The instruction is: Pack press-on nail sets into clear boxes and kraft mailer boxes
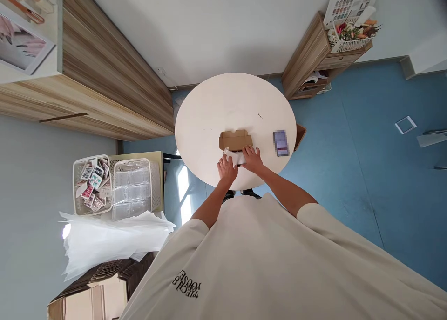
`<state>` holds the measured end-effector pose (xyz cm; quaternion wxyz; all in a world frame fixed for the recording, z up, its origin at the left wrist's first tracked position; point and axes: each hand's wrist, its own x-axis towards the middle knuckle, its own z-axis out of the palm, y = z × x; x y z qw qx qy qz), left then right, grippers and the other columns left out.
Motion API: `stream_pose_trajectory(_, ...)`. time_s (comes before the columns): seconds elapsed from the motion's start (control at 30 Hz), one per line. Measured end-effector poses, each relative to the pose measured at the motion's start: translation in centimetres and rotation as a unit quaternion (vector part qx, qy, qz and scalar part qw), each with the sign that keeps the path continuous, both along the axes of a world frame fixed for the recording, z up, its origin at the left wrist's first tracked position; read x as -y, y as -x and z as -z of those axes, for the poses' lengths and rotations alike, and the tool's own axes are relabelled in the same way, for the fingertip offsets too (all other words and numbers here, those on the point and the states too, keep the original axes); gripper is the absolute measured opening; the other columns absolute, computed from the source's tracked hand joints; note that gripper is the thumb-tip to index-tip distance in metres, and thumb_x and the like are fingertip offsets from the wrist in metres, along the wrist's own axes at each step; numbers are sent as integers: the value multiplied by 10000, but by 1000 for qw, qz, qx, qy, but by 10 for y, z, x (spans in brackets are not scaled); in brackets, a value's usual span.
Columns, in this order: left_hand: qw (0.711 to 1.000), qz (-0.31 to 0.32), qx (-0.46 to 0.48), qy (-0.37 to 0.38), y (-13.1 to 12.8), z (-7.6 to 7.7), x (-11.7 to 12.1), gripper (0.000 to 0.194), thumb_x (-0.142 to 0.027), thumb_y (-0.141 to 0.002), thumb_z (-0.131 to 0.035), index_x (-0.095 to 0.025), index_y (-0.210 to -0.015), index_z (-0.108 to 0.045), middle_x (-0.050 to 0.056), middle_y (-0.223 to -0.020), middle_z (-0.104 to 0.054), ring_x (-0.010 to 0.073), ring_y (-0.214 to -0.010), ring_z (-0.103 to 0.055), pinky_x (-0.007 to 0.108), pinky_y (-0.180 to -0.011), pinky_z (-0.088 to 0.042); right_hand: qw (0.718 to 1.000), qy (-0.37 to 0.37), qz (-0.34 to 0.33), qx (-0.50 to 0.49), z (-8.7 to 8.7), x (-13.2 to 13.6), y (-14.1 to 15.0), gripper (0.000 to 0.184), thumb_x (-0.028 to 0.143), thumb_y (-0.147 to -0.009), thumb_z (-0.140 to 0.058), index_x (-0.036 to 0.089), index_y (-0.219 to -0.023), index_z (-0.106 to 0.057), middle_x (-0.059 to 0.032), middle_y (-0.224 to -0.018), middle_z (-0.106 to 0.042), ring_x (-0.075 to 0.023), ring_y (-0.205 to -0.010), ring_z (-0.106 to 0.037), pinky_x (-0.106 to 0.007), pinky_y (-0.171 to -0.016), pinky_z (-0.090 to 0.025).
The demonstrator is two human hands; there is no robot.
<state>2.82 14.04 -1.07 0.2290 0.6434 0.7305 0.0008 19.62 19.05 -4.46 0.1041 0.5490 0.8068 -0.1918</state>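
A small brown cardboard box [236, 140] is on the round table in front of me, its lid folded back away from me. A white paper-wrapped bundle [234, 157] lies at the box's near part. My left hand [227, 168] grips the left end of the bundle, fingers bent over it. Over the right end, beside the lid's edge, my right hand [252, 159] holds the bundle with its fingers on top. The near wall of the box is mostly hidden by the hands and paper. To the right lies a phone-like item [281, 143], its screen blurred.
The round white table [206, 106] stands against the wall. At left, white baskets [75, 185] hold nail packs and clear plastic boxes, near white paper sheets [115, 238] and stacked cardboard [94, 294]. A wooden cabinet [115, 55] and a small shelf unit [307, 59] flank the table.
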Motion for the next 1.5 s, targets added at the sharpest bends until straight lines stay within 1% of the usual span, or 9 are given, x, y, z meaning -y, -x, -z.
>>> stream_pose_trajectory(0.27,999,20,20,19,-6,3,-2,502,-237,-956,-632,-200,-1450,-555,226,-1589,-474,414,-1408,-493,552,-1124,-437,1000,3,2,-6,-4,-1,1,874,507,-960,-604,93,-1682,-334,-251,-1734,-326,-423,-1628,-212,-617,-1297,-124)
stream_pose_trajectory(0.47,987,129,81,50,2,8,3,671,-120,-896,-542,-299,-1543,-532,160,-1611,-487,358,-1480,-473,534,-1183,-401,999,-1,8,-35,-6,0,0,877,536,-962,-587,117,-1689,-331,-249,-1724,-349,-434,-1614,-242,-645,-1284,-120)
stream_pose_trajectory(0.73,990,94,91,60,1,6,0,654,-114,-908,-509,-220,-1554,-516,198,-1593,-499,381,-1427,-526,539,-1170,-394,1000,9,9,-26,-7,-1,0,886,536,-968,-589,90,-1687,-323,-258,-1742,-303,-426,-1615,-230,-636,-1289,-102)
stream_pose_trajectory(0.9,987,-74,140,-24,18,0,-20,493,-200,-986,-486,-214,-1475,-540,188,-1512,-553,351,-1432,-506,506,-1171,-423,999,-8,3,-35,-14,3,-3,845,505,-972,-595,106,-1675,-347,-240,-1752,-281,-419,-1622,-199,-629,-1293,-81)
stream_pose_trajectory(1.03,941,-248,228,-28,41,2,-48,557,-269,-1001,-505,-200,-1549,-440,188,-1600,-493,310,-1439,-520,463,-1186,-432,995,-52,59,-65,-21,5,-13,690,464,-1043,-449,148,-1653,-394,-225,-1711,-341,-408,-1591,-256,-614,-1286,-150)
stream_pose_trajectory(1.13,888,-332,316,29,54,7,-70,556,-347,-1028,-492,-230,-1568,-432,158,-1590,-539,291,-1405,-575,430,-1119,-493,965,-70,211,-137,-21,-10,-18,708,496,-1063,-332,149,-1680,-339,-240,-1645,-417,-400,-1514,-385,-611,-1220,-317)
stream_pose_trajectory(1.23,866,-339,365,32,60,9,-86,479,-438,-1050,-471,-269,-1496,-517,104,-1499,-632,266,-1364,-615,394,-1081,-516,910,10,327,-256,-23,-36,-20,761,576,-1060,-264,200,-1721,-260,-212,-1638,-460,-336,-1410,-533,-518,-1145,-459)
stream_pose_trajectory(1.33,851,-324,411,35,61,5,-94,486,-542,-1088,-370,-246,-1412,-578,113,-1408,-692,248,-1248,-680,382,-1022,-537,871,110,361,-315,-31,-57,-19,820,692,-1046,-248,208,-1705,-308,-166,-1617,-520,-303,-1391,-576,-457,-1134,-499)
stream_pose_trajectory(1.5,838,-282,460,75,66,-6,-89,641,-679,-1078,-323,-201,-1411,-592,175,-1414,-689,273,-1169,-714,382,-927,-542,816,179,358,-416,-50,-59,-19,818,791,-1026,-235,253,-1562,-538,-123,-1549,-604,-303,-1300,-636,-466,-1080,-544)
